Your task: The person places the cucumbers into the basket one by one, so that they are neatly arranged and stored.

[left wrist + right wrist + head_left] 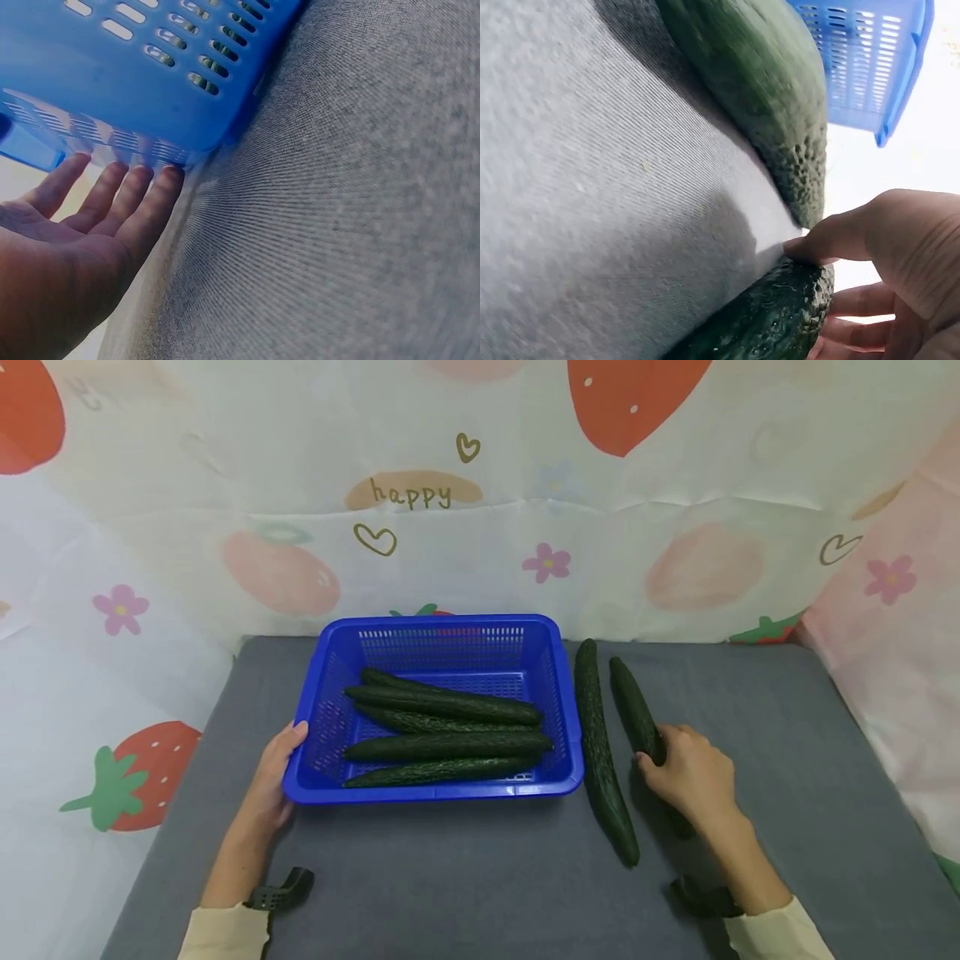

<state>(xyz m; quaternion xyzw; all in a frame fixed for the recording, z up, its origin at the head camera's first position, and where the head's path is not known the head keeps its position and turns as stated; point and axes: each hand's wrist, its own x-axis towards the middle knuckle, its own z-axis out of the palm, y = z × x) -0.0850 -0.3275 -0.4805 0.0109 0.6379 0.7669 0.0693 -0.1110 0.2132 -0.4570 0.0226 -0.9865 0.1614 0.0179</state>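
Head: right hand [693,777] grips cucumber [633,706]

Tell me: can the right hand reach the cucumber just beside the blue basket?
Probably yes: nothing covers that cucumber, and the right hand is close, though it grips another cucumber.

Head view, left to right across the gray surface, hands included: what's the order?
Left hand → blue basket holding several cucumbers → loose cucumber just outside its right side → second cucumber, gripped by the right hand.
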